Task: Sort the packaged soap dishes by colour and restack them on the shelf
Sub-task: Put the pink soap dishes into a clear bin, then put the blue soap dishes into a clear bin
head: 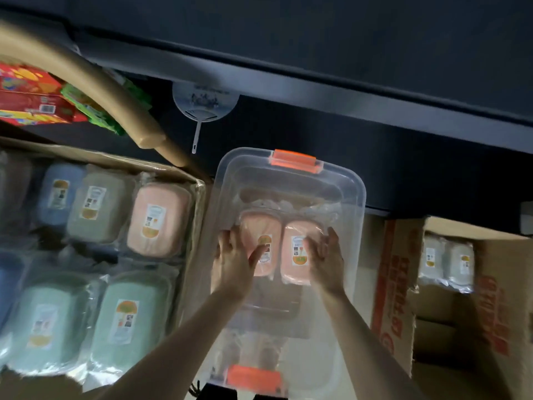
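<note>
You've got 3 pink soap dishes: 2 in the clear bin point(291, 180) at ctr, i.e. left pink dish point(259, 226) & right pink dish point(294, 274), plus 1 carton pink dish point(158, 217) at 9 o'clock. Same left carton point(115, 157): 2 mint dishes point(129, 321), 1 grey dish point(98, 206), 1 blue dish point(56, 194) for sure; others at the edge are too blurry to count. Right carton point(398, 284) at 3 o'clock: 2 pale dishes point(432, 255). Bin has 2 orange latches point(292, 160). 1 white fan point(204, 102) at 12. 2 hands: left hand point(233, 262), right hand point(327, 262).
</note>
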{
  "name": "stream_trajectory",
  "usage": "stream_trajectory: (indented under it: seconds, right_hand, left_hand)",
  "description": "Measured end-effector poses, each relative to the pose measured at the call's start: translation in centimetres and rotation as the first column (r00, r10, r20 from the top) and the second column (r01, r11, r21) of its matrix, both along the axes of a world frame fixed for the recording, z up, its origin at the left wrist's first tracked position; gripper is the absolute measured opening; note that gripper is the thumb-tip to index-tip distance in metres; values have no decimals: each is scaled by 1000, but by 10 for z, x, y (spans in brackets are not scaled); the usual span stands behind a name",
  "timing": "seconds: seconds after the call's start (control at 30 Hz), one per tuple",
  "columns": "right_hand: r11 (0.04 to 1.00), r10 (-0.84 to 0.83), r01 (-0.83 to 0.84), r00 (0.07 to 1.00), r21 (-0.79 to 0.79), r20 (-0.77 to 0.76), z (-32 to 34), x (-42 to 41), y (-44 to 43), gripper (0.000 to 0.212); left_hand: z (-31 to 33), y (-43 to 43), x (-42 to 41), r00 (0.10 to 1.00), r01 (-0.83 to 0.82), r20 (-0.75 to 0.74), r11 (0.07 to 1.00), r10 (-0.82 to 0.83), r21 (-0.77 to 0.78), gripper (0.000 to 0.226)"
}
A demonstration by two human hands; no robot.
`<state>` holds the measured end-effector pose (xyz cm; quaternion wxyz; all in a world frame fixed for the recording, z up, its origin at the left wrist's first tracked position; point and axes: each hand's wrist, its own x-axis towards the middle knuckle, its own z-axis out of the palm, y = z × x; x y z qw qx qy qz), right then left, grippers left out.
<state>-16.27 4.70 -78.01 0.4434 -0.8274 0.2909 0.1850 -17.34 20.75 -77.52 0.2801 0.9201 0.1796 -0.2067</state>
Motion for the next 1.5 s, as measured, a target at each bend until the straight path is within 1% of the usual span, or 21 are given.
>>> stream_trajectory:
  seconds: [0.07, 0.17, 0.27, 0.43, 0.53, 0.67, 0.7, 0.77, 0.83, 0.9, 0.97, 1.03, 1.1, 1.17, 1.27, 1.37, 1.5]
  right_hand:
    - [1000, -3, 3, 1000, -18, -4, -27, 0, 1, 52]
    - [997, -21, 23, 999, -72, 28, -53, 6, 6, 39]
    - [996, -56, 58, 998, -64, 31, -78, 18, 9, 37]
    - [989, -130, 134, 989, -59, 69, -107, 31, 8, 32]
    - [989, -132, 138, 987, -55, 95, -117, 35, 8, 26]
    - [990, -130, 133, 990, -46, 60, -117, 34, 10, 28]
    - [991, -119, 122, 992, -51, 49, -115, 35, 9, 28]
    - [995, -31, 33, 999, -91, 23, -108, 36, 8, 33]
    - [990, 67, -68, 998, -123, -11, -96, 35, 7, 47]
    - [986, 98, -100, 995, -131, -28, -79, 33, 8, 56]
    - [980, 121, -128, 991, -154, -54, -58, 30, 9, 56]
    - [968, 167, -182, 981, -170, -100, -33, 25, 10, 54]
    - [947, 239, -260, 963, -188, -126, -4, 20, 10, 48]
    - [930, 297, -314, 948, -189, -113, 30, 16, 12, 42]
    - [906, 375, -377, 926, -191, -47, 87, 10, 16, 39]
    - [864, 463, -441, 886, -243, 35, 145, 6, 25, 35]
    - [823, 537, -479, 831, -305, 145, 218, -5, 49, 41]
  left_hand:
    - [-28, -5, 2, 999, 3, 54, 1000, -5, 19, 68]
    - [-56, -6, 10, 997, -20, 77, 998, 15, 64, 69]
    - [-82, -4, 20, 995, 4, 94, 993, -15, 116, 66]
    - [-108, -10, 36, 990, -108, 82, 993, 111, -38, 55]
    - [-115, -10, 38, 986, -113, 114, 992, 120, -64, 47]
    - [-114, -5, 39, 986, -112, 110, 990, 121, -89, 45]
    - [-112, -5, 40, 988, -109, 102, 989, 119, -96, 44]
    - [-108, -3, 40, 993, -73, 83, 992, 81, -98, 40]
    - [-99, -1, 39, 999, 11, 47, 998, -8, -68, 37]
    - [-85, 2, 35, 999, 24, 32, 998, -22, -61, 33]
    - [-64, 5, 29, 1000, -1, 10, 998, 1, -70, 31]
    - [-38, 7, 22, 1000, 3, -26, 996, -5, -85, 36]
    - [-8, 11, 18, 995, 52, -77, 992, -62, -118, 42]
    - [27, 17, 16, 985, 139, -88, 983, -150, -121, 42]
    - [87, 31, 15, 970, 240, -19, 965, -243, -109, 42]
    - [149, 49, 12, 948, 307, 93, 951, -303, -36, 43]
    - [221, 77, -2, 912, 335, 217, 938, -347, 91, 34]
